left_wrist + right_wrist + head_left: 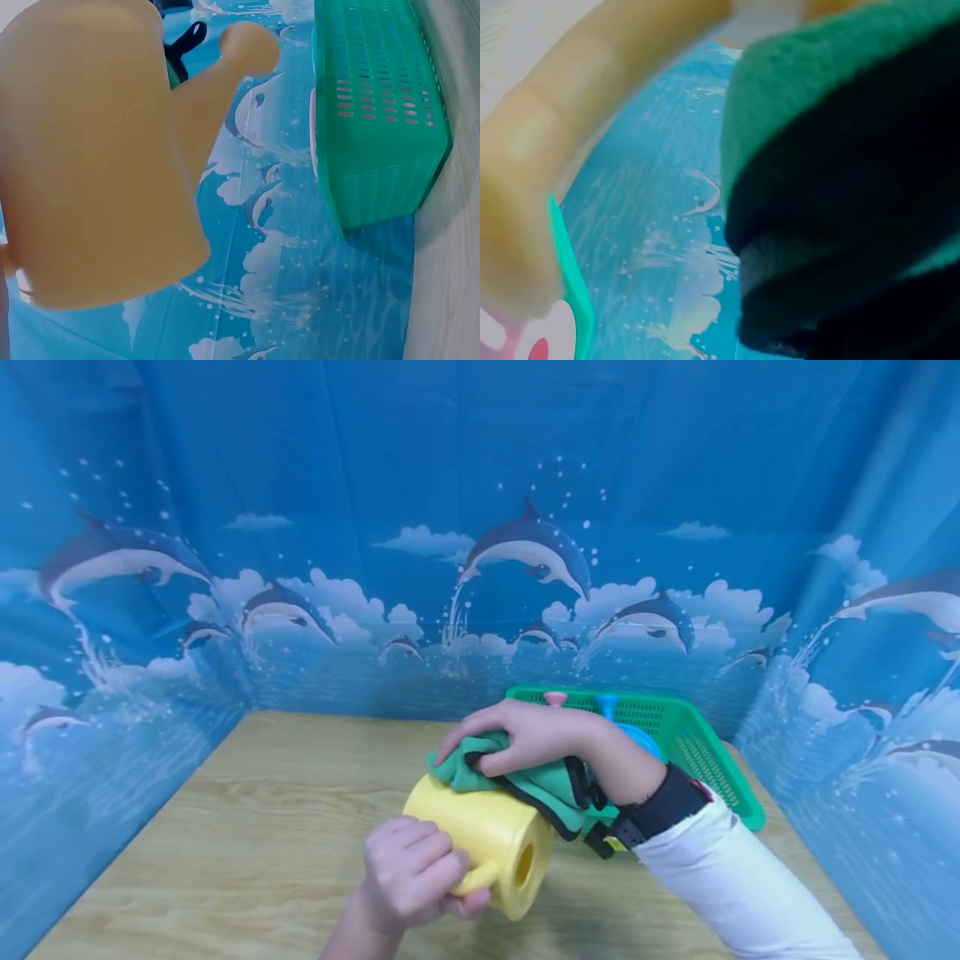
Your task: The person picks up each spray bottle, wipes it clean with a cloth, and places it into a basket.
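A yellow toy watering can (472,814) is held tilted on its side above the table, its round opening facing the lower right. My left hand (415,867) grips its handle (476,878), fingers curled round it. On the can's upper side lies a green cloth (551,785) with black edging, held by my right hand (536,737), whose thumb and fingers press into its folds. In the left wrist view, the can's spout (202,112) ends in a rounded head. Close up in the right wrist view are the cloth (795,97) and the yellow spout (585,82).
A green perforated basket (720,768) stands behind my right forearm at the back right. Inside are a pink-topped item (555,698) and a blue item (637,739), partly hidden. Blue dolphin-print curtains (360,460) enclose the wood-grain table (247,827).
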`<state>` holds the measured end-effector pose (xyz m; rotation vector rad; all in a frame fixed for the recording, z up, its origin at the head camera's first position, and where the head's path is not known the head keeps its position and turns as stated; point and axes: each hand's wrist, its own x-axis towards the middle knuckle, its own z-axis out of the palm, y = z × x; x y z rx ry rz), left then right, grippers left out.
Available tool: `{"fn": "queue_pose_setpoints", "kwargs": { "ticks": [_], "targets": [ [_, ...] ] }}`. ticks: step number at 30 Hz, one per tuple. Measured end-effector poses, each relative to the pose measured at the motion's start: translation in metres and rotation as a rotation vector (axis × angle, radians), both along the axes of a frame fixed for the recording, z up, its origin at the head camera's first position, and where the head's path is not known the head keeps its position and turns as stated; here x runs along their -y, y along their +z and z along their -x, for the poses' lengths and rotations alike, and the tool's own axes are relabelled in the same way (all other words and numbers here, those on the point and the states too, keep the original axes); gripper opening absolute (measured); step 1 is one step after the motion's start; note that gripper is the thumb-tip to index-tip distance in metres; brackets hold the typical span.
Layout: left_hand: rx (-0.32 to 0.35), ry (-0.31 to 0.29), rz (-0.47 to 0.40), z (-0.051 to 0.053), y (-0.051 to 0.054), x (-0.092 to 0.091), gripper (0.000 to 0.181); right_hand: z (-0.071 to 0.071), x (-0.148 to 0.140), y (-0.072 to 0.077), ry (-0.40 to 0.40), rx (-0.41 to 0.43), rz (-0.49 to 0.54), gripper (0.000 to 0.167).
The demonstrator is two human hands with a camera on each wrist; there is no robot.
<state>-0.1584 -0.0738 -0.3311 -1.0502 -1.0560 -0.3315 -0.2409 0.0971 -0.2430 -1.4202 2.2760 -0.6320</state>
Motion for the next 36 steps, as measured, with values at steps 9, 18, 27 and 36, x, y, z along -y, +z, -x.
{"fn": "queue_pose_setpoints", "kwargs": {
  "ticks": [9, 18, 27, 36],
  "targets": [
    [-0.013, -0.022, -0.036, 0.002, 0.005, 0.008, 0.049, -0.009, -0.030, 0.010, 0.025, -0.024, 0.014, 0.039],
    [-0.065, -0.045, -0.058, 0.002, 0.008, 0.006, 0.050, -0.014, -0.054, 0.014, 0.082, -0.024, 0.037, 0.038],
    [-0.088, -0.088, -0.074, 0.000, 0.006, 0.001, 0.050, -0.005, -0.036, -0.005, 0.006, 0.060, 0.018, 0.037],
    [-0.089, -0.113, -0.044, -0.003, 0.010, -0.005, 0.051, 0.009, -0.012, -0.022, -0.040, 0.167, 0.067, 0.037]
  ]
}}
